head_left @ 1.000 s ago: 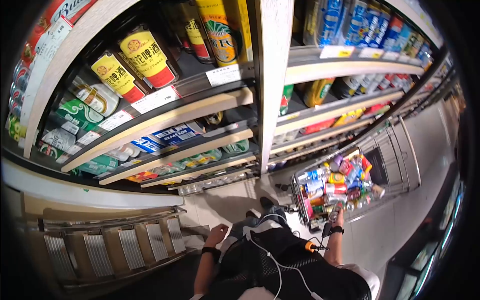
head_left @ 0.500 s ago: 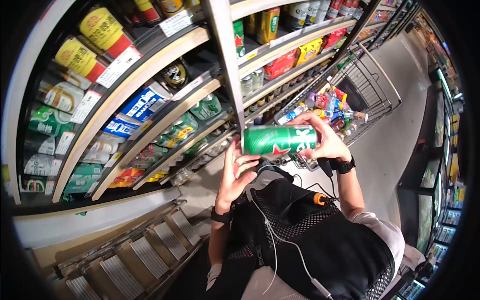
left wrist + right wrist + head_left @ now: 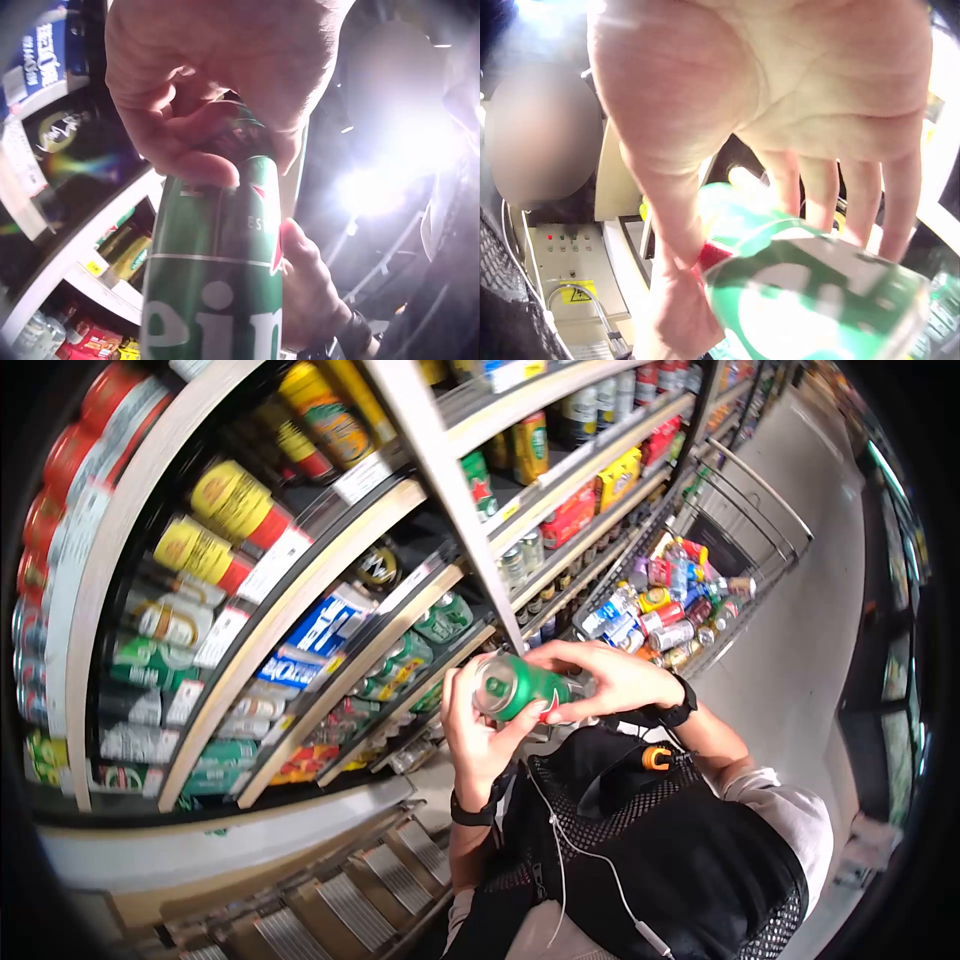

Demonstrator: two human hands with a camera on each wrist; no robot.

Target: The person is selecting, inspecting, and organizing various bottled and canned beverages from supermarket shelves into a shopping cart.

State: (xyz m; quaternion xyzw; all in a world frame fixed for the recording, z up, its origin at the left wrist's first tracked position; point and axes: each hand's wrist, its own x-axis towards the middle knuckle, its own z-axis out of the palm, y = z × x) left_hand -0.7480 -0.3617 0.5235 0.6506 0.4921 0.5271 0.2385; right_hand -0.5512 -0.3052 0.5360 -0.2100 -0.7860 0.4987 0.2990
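A tall green beer can (image 3: 527,690) with a red star is held between both hands in front of the chest. Its round end tips up toward the head camera. My left hand (image 3: 470,730) grips one end, and in the left wrist view its fingers (image 3: 202,166) curl around the can there. Big white letters (image 3: 217,322) run along the can's side. My right hand (image 3: 625,678) holds the can from the other side, thumb on the side with the red star. In the right wrist view the can (image 3: 810,300) crosses below the palm, partly covering the fingers.
Beer shelves (image 3: 300,690) with cans and packs curve along the left and front. A metal shopping cart (image 3: 765,560) full of mixed drinks (image 3: 670,610) stands ahead to the right. A slatted step structure (image 3: 350,900) lies low at the left, and grey aisle floor (image 3: 790,650) runs along the right.
The right hand rose from the cart with the green can. The left hand came up and now grips its end. The can has turned from sideways to end-on toward the head.
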